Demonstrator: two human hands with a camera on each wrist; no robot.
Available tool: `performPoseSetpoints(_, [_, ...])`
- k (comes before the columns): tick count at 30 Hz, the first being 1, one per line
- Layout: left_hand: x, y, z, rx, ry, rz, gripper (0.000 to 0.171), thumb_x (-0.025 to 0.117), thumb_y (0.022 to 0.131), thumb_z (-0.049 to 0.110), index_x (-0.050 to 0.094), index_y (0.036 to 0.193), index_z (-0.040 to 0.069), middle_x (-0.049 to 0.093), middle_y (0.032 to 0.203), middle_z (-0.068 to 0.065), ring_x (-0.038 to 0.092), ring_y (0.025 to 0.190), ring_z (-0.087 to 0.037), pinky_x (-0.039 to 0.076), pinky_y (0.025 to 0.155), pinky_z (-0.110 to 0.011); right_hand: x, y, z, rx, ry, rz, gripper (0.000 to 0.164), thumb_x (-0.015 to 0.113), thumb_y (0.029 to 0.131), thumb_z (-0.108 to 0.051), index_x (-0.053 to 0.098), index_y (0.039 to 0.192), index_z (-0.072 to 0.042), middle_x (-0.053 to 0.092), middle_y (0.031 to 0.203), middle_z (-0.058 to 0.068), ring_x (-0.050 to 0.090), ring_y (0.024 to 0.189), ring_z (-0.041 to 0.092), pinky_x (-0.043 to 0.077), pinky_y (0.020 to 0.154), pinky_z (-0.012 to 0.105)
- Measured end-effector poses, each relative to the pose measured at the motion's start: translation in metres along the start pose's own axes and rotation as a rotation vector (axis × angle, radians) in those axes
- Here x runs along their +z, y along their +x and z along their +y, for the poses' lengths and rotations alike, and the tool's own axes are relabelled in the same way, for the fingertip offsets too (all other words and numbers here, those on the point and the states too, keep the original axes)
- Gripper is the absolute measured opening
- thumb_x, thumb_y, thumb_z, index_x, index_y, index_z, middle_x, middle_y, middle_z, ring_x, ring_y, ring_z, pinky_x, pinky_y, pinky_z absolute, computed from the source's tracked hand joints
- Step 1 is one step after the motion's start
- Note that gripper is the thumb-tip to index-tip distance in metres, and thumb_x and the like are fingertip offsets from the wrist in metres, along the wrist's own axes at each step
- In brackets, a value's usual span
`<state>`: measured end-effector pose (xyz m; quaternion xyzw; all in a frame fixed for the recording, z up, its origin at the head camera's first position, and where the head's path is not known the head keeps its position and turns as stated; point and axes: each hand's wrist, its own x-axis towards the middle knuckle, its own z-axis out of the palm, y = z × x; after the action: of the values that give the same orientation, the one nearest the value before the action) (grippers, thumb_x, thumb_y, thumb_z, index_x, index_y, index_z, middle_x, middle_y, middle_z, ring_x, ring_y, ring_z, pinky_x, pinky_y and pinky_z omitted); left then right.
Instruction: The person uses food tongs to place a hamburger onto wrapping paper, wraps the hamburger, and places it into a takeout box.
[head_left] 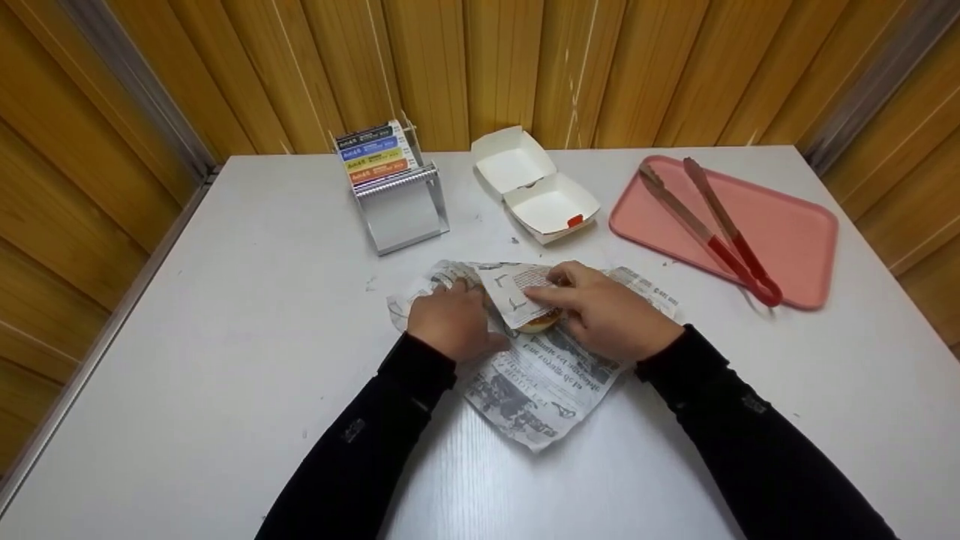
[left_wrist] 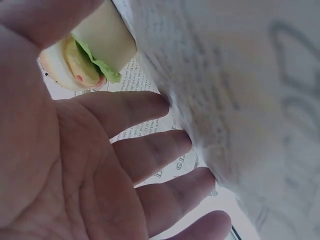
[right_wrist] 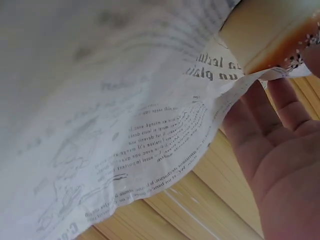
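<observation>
A hamburger [head_left: 541,322] with a seeded bun lies on newsprint-patterned wrapping paper [head_left: 547,375], one printed flap folded over its top. In the left wrist view its filling [left_wrist: 87,62] shows a yellow layer and green lettuce. My left hand [head_left: 454,319] is at the paper's left side, its fairly straight fingers touching the raised sheet with their tips. From the right, my right hand [head_left: 607,307] reaches over the burger, its index finger laid across the flap. In the right wrist view, the other fingers [right_wrist: 250,115] meet the paper's edge beside the bun [right_wrist: 275,37].
Behind the paper stands an open white burger box [head_left: 551,202]. A metal rack [head_left: 401,214] with colour-labelled packets is at the back left. On the right, red-handled tongs [head_left: 720,240] lie across a pink tray [head_left: 802,247]. Wood-look panels [head_left: 427,67] close off the table's back.
</observation>
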<state>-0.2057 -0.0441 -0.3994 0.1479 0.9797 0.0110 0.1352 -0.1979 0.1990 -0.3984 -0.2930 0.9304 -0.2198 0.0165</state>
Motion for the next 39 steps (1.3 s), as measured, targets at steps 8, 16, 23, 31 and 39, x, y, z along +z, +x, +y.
performPoseSetpoints(8, [-0.020, -0.012, -0.003, 0.003, -0.099, 0.199, 0.042, 0.077, 0.092, 0.053, 0.075, 0.100, 0.011, 0.077, 0.097, -0.005, 0.072, 0.085, -0.027, 0.059, 0.072, -0.048, -0.001, -0.001, -0.003, 0.013, -0.005, -0.044, 0.040, 0.061, 0.105, -0.027, 0.063, 0.145, -0.030, 0.043, 0.167, 0.005, 0.044, 0.152, 0.036, 0.035, 0.124, 0.058])
performPoseSetpoints(16, [-0.020, -0.014, 0.010, 0.190, -0.219, 0.471, 0.027, 0.068, 0.096, 0.018, 0.072, 0.123, 0.017, 0.066, 0.125, -0.005, 0.060, 0.115, -0.029, 0.049, 0.099, -0.046, 0.002, 0.004, -0.005, 0.016, 0.024, 0.009, 0.036, 0.069, 0.102, -0.035, 0.071, 0.135, -0.022, 0.051, 0.161, 0.008, 0.051, 0.147, 0.033, 0.039, 0.122, 0.055])
performPoseSetpoints(23, [-0.009, -0.009, 0.018, 0.332, -0.147, 0.345, 0.044, 0.055, 0.096, 0.006, 0.072, 0.132, 0.025, 0.063, 0.147, 0.005, 0.053, 0.141, -0.024, 0.040, 0.117, -0.048, 0.003, 0.006, -0.007, 0.037, 0.037, 0.058, 0.026, 0.070, 0.101, -0.032, 0.080, 0.118, -0.015, 0.060, 0.153, 0.008, 0.057, 0.143, 0.031, 0.043, 0.120, 0.052])
performPoseSetpoints(31, [-0.006, -0.009, 0.020, 0.369, -0.112, 0.333, 0.035, 0.052, 0.109, 0.024, 0.068, 0.141, 0.028, 0.057, 0.156, 0.005, 0.049, 0.148, -0.028, 0.038, 0.121, -0.052, 0.006, 0.009, -0.010, 0.072, 0.022, 0.097, 0.048, 0.076, 0.097, -0.025, 0.065, 0.141, -0.009, 0.063, 0.149, 0.013, 0.058, 0.140, 0.033, 0.044, 0.120, 0.051])
performPoseSetpoints(39, [0.000, -0.009, 0.024, 0.369, -0.036, 0.341, 0.040, 0.054, 0.109, 0.024, 0.062, 0.147, 0.031, 0.052, 0.160, 0.007, 0.049, 0.149, -0.030, 0.041, 0.119, -0.053, 0.005, 0.005, -0.010, 0.138, -0.040, 0.049, 0.066, 0.075, 0.098, -0.035, 0.053, 0.153, -0.008, 0.054, 0.158, 0.015, 0.050, 0.146, 0.039, 0.037, 0.123, 0.056])
